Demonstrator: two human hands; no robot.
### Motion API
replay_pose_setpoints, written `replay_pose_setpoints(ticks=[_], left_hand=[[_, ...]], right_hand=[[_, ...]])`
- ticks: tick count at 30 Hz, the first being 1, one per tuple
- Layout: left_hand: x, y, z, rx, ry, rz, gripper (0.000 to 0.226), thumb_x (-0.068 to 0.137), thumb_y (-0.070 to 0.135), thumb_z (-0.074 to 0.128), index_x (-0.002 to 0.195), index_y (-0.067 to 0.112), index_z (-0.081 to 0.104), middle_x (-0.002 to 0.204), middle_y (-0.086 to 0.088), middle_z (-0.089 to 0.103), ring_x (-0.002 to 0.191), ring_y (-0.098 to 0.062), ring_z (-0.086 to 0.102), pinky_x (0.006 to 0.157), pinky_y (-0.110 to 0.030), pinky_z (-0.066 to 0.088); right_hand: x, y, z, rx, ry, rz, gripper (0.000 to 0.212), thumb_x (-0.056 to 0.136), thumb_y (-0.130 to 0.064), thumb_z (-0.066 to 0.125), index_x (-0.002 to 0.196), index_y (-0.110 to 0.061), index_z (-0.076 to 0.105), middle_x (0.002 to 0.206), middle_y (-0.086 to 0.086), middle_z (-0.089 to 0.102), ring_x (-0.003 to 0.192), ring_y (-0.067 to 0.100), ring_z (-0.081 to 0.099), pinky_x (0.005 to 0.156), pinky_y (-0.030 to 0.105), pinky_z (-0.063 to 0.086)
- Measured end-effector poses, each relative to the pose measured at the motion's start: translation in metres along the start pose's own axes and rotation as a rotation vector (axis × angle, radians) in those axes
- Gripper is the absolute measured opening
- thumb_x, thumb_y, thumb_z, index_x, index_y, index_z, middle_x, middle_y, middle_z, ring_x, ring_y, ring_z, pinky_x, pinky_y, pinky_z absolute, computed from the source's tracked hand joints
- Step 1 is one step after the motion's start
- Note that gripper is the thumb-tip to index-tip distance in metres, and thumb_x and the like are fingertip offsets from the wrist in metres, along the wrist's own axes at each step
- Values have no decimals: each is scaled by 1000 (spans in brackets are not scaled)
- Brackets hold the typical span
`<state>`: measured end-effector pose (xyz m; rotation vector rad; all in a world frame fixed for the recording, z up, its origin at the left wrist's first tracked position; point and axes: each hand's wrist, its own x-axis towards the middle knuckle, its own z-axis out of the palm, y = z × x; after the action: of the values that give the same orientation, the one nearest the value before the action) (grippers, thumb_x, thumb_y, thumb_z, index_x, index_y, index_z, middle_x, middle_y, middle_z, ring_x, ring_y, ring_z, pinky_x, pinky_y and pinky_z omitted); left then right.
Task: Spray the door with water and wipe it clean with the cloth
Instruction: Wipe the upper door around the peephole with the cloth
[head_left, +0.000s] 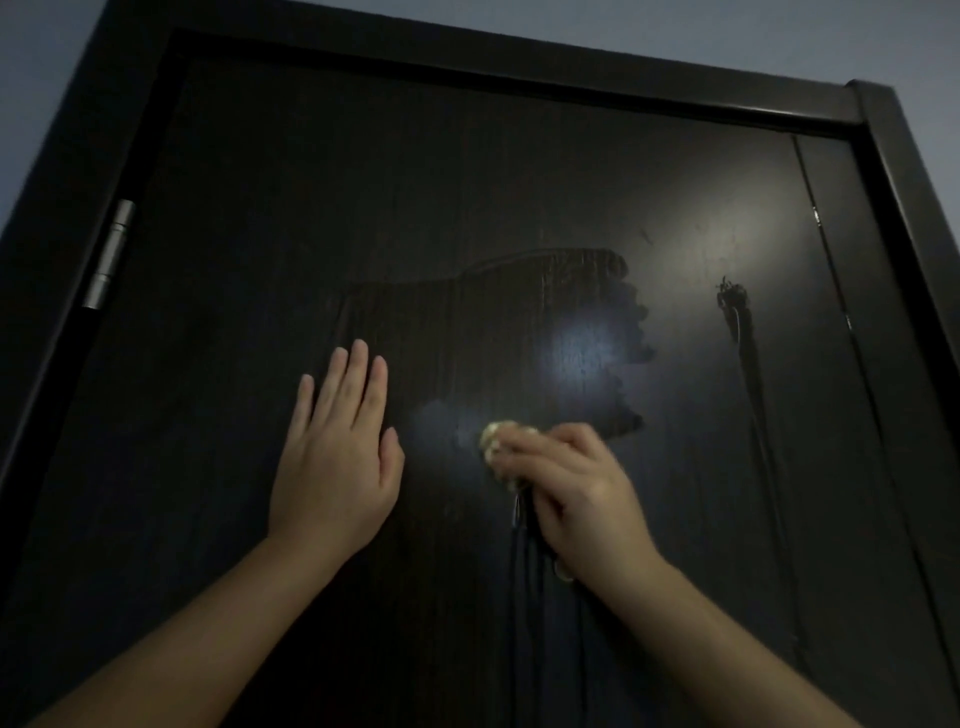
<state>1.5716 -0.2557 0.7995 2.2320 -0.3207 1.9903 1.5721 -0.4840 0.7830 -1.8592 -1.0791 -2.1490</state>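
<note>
Two hands: left (337, 462) flat on door (467, 171), right (582, 493) gripping cloth (493, 436).

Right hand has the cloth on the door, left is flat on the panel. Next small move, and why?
Probably sweep the cloth in the right hand rightward toward the run near the door's latch edge. The darker wiped patch stops short of it, and that streak trails down unwiped. The left hand, flat on the panel, can stay as a brace.
</note>
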Motion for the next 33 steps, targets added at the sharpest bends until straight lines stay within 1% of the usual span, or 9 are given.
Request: replay_pose_setpoints(ticks=[4, 8, 11, 13, 17, 22, 27, 31, 33], left_hand=[[-2, -1, 1, -65, 25, -1, 58, 95, 28, 23, 149, 11, 11, 159, -6, 4, 147, -17, -1, 119, -38, 5], [-3, -8, -2, -194, 26, 31, 53, 98, 11, 34, 149, 9, 20, 159, -3, 10, 147, -12, 1, 119, -31, 1], [-5, -19, 1, -180, -1, 132, 51, 98, 12, 33, 148, 10, 23, 158, -2, 14, 147, -11, 4, 119, -28, 0], [-6, -23, 2, -165, -16, 154, 53, 96, 18, 27, 148, 10, 21, 158, -2, 13, 147, -9, 1, 118, -24, -3], [-7, -21, 1, -147, 6, 145, 54, 95, 16, 27, 148, 9, 24, 158, -2, 14, 148, -11, 3, 119, -25, -3], [-8, -20, 2, -131, 18, 137, 54, 95, 14, 30, 148, 9, 25, 158, -2, 14, 148, -12, 3, 119, -24, -4], [-9, -19, -1, -125, 17, 133, 53, 95, 13, 29, 148, 7, 26, 158, -5, 17, 148, -15, 4, 119, -25, -4], [-16, -1, -7, 47, 35, 37, 61, 92, 6, 46, 149, 12, 23, 159, -8, 14, 147, -22, 3, 119, -44, 8], [-23, 11, -9, 29, 9, -1, 69, 89, 2, 49, 150, 13, 20, 159, -7, 11, 147, -22, 1, 119, -45, 8]], right_hand=[[24, 18, -5, -6, 199, 431, 39, 74, 8, 62, 103, -16, 73, 119, -12, 63, 95, 9, 41, 81, 24, 43], [36, -16, 25, 41, 2, 36, 26, 83, -10, 52, 95, -16, 74, 113, -4, 69, 111, 22, 52, 95, 39, 47], [54, -9, 30, 63, -48, 67, 32, 84, 0, 55, 109, -11, 71, 124, 4, 65, 129, 30, 47, 110, 48, 33], [56, -22, 30, 86, -87, 99, 40, 79, 6, 59, 115, -9, 68, 128, 9, 62, 128, 32, 48, 109, 54, 34], [9, -40, 27, 133, -237, -279, 38, 78, 2, 59, 112, -11, 70, 125, 5, 64, 124, 28, 53, 105, 46, 40], [38, -17, 22, 81, -152, 40, 50, 69, 16, 64, 114, -6, 68, 126, 14, 62, 124, 42, 49, 102, 62, 32], [2, -30, 19, 108, -313, -218, 42, 84, -4, 48, 121, -15, 64, 135, 0, 57, 136, 25, 38, 112, 50, 26], [-9, 25, -14, 30, 41, 343, 61, 74, 19, 53, 123, -17, 62, 133, -6, 54, 135, 26, 40, 113, 50, 29], [-26, 19, -17, -10, 109, 457, 67, 68, 27, 55, 122, -13, 62, 133, -1, 54, 135, 28, 41, 114, 49, 28]])
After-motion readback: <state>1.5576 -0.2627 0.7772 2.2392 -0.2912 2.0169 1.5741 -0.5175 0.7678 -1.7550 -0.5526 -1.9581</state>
